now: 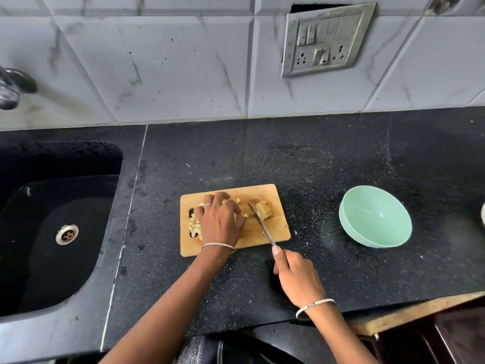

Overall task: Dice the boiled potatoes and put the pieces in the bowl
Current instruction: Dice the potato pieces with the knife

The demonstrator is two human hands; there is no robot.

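Observation:
A wooden cutting board (273, 233) lies on the black counter. My left hand (220, 222) rests with curled fingers over a heap of diced potato pieces (194, 227) on the board's left half, hiding most of them. An uncut chunk of potato (263, 210) sits on the board's right half. My right hand (296, 277) grips the handle of a knife (261, 224), index finger along its spine; the blade's tip lies just left of that chunk. A mint-green bowl (375, 219) stands to the right of the board, tilted and holding nothing.
A black sink (47, 227) with a metal drain fills the left side, a tap (13, 88) above it. The counter's front edge runs just below my wrists. A switch plate (325, 40) hangs on the tiled wall. A pale object (482, 214) peeks in at the right edge.

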